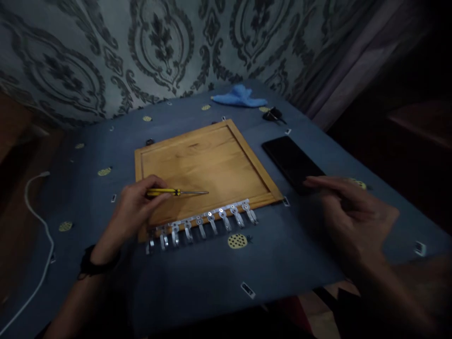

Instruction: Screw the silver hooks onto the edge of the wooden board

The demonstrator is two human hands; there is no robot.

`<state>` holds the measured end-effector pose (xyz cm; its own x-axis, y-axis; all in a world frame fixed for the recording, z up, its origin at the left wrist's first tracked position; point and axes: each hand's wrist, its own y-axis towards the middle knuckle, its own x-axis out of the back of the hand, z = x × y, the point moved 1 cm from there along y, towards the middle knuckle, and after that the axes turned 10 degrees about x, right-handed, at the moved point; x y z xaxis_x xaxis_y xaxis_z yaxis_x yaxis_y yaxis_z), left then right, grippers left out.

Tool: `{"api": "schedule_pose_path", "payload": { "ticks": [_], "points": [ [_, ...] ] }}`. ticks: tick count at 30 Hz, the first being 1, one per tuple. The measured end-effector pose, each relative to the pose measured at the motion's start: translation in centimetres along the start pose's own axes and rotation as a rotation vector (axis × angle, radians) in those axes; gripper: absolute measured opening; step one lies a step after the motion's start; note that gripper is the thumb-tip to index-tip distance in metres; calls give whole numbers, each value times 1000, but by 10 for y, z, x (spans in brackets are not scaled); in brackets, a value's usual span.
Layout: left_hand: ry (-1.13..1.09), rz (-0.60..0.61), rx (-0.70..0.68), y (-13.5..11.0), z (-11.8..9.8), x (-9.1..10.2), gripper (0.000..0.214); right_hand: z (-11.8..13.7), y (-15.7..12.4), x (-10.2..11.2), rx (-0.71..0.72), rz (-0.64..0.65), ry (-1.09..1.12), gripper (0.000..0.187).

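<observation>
My left hand point(136, 207) is closed around the yellow handle of a screwdriver point(176, 192), whose metal shaft points right over the wooden panel point(208, 165). The panel is a framed board lying flat. Along its near edge runs a metal hook rail point(199, 220), its several hooks hanging over the side towards me. To the right, my right hand point(356, 216) is raised beside a flat black rectangular object point(293, 162), thumb and fingers drawn together in a pinch. Blur and dim light hide what those fingers hold, if anything.
A dark blue cloth with pineapple prints covers the table point(197, 282). At the back lie a blue cloth point(240, 96) and a small black item point(273, 115). Another small dark object point(150, 141) sits behind the panel. A white cable point(45, 230) runs down the left side.
</observation>
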<state>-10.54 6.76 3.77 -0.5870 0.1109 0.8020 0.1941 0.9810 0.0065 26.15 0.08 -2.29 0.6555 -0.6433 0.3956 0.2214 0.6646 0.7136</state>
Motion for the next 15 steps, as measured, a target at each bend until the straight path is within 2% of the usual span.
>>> {"api": "schedule_pose_path", "payload": {
  "ticks": [2, 5, 7, 9, 10, 15],
  "points": [
    [140, 74, -60, -3, 5, 1, 17, -12, 4, 2, 48, -14, -75, 27],
    [216, 58, -100, -3, 7, -2, 15, -38, 12, 3, 170, 59, -343, 39],
    [264, 31, -126, 0, 9, -5, 16, -53, 17, 3, 133, 128, -421, 61],
    [305, -9, -149, 8, 13, -10, 19, -62, 20, 4, 0, 200, -507, 84],
    [320, -34, -158, 13, 16, -12, 22, -62, 21, 4, -21, 233, -524, 91],
    [338, -175, -165, 42, 26, -20, 28, -52, 21, 2, -60, 398, -558, 91]
  ]
}}
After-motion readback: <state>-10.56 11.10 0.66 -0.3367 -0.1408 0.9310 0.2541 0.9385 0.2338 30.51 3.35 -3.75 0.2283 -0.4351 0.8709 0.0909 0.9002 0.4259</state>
